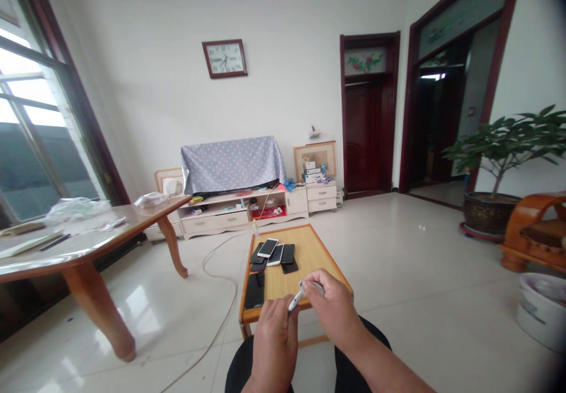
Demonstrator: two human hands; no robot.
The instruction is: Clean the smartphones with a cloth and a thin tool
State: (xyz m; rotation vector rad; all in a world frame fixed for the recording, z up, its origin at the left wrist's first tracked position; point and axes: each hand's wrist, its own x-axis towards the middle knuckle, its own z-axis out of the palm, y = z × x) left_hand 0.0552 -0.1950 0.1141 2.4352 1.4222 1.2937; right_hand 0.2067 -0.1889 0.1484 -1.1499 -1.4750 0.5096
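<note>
In front of me, over the near edge of a small wooden table (316,245), both my hands are closed on a slim white phone (295,301), seen edge-on. My left hand (276,331) wraps round its lower left end. My right hand (331,304) grips the other end, thumb and fingers pinched over it. Most of its face is hidden by my fingers. Beyond my hands lie several phones: a white-framed one (267,248) on top of others, another white one (276,255), a dark one (288,254), and a larger black one (254,291) near the left edge.
A larger wooden table (132,219) with plastic bags (77,209) stands at left. A cable (223,275) runs along the floor. Against the wall is a white cabinet (216,223) under a dotted cloth (234,163). A potted plant (493,213) and white bucket (542,307) stand at right.
</note>
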